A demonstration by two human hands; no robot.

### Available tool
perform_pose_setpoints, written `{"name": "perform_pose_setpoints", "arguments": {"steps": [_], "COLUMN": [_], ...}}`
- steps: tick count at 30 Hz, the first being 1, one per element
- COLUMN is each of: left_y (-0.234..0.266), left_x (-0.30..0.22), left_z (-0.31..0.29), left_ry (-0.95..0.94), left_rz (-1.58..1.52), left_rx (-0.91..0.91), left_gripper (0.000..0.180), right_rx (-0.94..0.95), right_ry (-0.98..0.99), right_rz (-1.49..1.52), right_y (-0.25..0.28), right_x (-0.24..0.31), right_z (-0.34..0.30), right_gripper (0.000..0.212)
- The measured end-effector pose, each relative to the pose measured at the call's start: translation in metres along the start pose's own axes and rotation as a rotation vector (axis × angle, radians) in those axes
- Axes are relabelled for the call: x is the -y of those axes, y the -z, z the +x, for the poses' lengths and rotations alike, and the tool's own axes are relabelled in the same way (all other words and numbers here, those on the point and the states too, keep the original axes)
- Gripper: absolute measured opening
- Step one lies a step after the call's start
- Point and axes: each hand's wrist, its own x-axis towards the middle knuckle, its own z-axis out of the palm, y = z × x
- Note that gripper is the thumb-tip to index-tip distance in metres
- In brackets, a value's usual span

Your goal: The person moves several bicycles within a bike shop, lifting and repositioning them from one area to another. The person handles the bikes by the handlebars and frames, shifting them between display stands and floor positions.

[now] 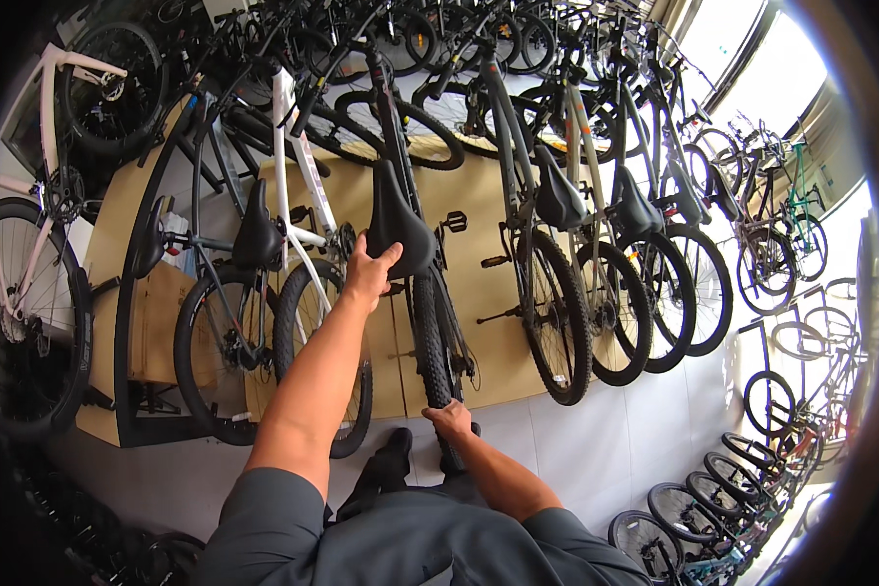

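Note:
A dark bicycle stands right in front of me, its frame (389, 112) leading away toward the far side. My left hand (368, 275) is closed on the left edge of its black saddle (400, 223). Lower down, my right hand (448, 419) is wrapped over the knobbly rear tyre (428, 337), close to my body. The undersides of both grips are hidden. A black pedal (455, 223) sticks out to the right of the frame.
A white bicycle (285, 127) stands close on the left, a grey one (506, 146) on the right, with more in the row. A tan platform (479, 205) lies beneath them. A pink bicycle (44, 146) is at the far left; small bicycles (689, 513) line the lower right.

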Motion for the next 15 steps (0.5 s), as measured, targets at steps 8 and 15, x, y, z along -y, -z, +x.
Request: {"name": "perform_pose_setpoints", "arguments": {"steps": [8, 15], "left_y": [0.017, 0.015], "left_x": [0.001, -0.009], "left_z": [-0.014, -0.021], "left_ry": [-0.009, 0.018], "left_rz": [0.004, 0.054], "left_rx": [-0.034, -0.031], "left_gripper": [0.073, 0.074], "right_rx": [0.097, 0.199], "right_ry": [0.029, 0.051], "right_rz": [-0.017, -0.076], "right_y": [-0.009, 0.009], "right_x": [-0.001, 0.004], "right_z": [-0.009, -0.008], "right_gripper": [0.078, 0.094]}}
